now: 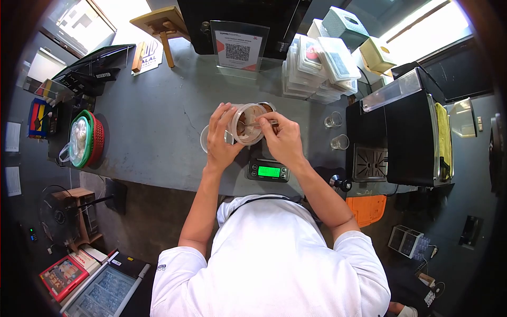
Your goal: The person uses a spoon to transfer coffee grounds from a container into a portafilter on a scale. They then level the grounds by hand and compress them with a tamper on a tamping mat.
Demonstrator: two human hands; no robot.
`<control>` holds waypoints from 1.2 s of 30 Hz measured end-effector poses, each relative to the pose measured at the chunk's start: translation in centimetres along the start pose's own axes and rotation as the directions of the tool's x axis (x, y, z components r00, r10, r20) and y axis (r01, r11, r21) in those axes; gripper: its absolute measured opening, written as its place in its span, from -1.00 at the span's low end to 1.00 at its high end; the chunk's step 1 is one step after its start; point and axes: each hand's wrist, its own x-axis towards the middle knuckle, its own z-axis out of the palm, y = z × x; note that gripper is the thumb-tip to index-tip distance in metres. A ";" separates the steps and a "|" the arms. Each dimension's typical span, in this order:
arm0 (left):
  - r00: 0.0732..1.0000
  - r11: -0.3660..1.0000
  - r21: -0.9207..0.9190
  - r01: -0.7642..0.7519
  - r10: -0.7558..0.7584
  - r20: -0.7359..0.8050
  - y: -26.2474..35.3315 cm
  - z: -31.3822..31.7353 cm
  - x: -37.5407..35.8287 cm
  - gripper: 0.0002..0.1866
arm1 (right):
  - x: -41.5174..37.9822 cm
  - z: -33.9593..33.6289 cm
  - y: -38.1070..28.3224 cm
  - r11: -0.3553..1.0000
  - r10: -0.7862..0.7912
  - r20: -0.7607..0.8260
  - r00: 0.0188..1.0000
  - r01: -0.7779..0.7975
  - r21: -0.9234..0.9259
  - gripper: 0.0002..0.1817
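Observation:
My left hand [218, 138] is wrapped round a clear round plastic tub [246, 138], tilted so its open mouth faces me. A little brown matter clings to the inside. My right hand [284, 138] pinches a thin spoon [254, 124] whose end reaches into the tub; its tip is hard to make out. Below the hands is a black digital scale [269, 170] with a lit green display. Partly hidden behind the right hand is a round vessel [268, 107] with brown contents. A white round lid or dish [204, 139] shows beside my left hand.
Two small glasses [339, 141] stand right of the scale, near a black coffee machine [406, 129]. Stacked plastic boxes [317, 68] and a QR-code sign [237, 50] are at the back. Green and red baskets [95, 140] sit at the grey counter's [153, 116] left end.

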 end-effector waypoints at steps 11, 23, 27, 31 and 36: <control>0.996 0.997 0.002 0.071 -0.070 -0.050 -0.5 -0.2 0.2 -0.12 | 0.6 -2.5 -0.3 0.998 -0.065 -0.090 0.994 0.064 -0.010 -0.84; 0.993 0.995 0.003 0.097 -0.097 -0.070 0.0 -0.3 0.4 -0.11 | 1.1 -2.4 2.0 0.992 0.002 -0.096 0.995 0.009 0.122 -0.83; 0.991 0.993 0.031 0.110 -0.107 -0.084 -0.1 -0.3 0.4 -0.10 | 1.1 -3.4 1.0 0.961 0.062 -0.101 0.993 -0.032 0.274 -0.80; 0.981 0.986 0.063 0.153 -0.144 -0.130 -0.6 -0.3 0.3 -0.09 | 1.0 -4.9 1.2 0.948 0.057 -0.151 0.987 -0.006 0.319 -0.80; 0.977 0.981 0.109 0.160 -0.141 -0.161 -1.0 -0.6 0.5 -0.06 | 0.8 -5.8 2.8 0.965 0.054 -0.223 0.973 0.007 0.264 -0.79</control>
